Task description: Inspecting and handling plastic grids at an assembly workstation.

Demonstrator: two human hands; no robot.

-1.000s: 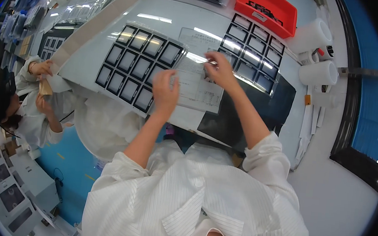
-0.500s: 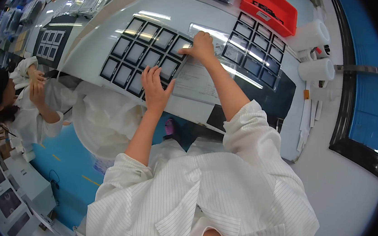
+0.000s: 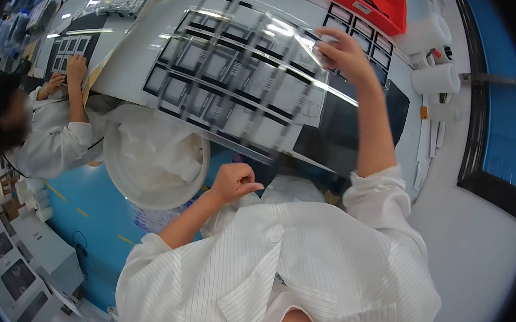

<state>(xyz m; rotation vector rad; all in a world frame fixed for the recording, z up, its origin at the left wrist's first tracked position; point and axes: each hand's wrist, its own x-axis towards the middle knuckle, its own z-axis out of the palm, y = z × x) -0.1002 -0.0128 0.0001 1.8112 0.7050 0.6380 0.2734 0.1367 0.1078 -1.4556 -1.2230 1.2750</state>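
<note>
My right hand [image 3: 341, 56] pinches the far right corner of a clear sheet [image 3: 265, 81] patterned with rows of black-bordered rectangles. The sheet is raised and tilted. Its near edge hangs past the table edge, and more black frames show doubled through it. Light glares off its far part. Curled into a fist with the thumb out, my left hand [image 3: 234, 183] is in front of the table, apart from the sheet; I see nothing in it. Part of a printed paper [image 3: 314, 107] shows at the sheet's right side.
Another grid of black frames [image 3: 363, 27] lies at the right by a red bin [image 3: 381, 14] and white rolls [image 3: 438, 78]. A black mat [image 3: 360, 130] is nearer. A white tub [image 3: 108, 168] stands before the table. At left, a co-worker's hand [image 3: 75, 70] touches small framed pieces [image 3: 73, 46].
The clear sheet has come up off the table, its corner in my right hand, which has moved right. My left hand has drawn back from the frames and curled. The co-worker has reached forward.
</note>
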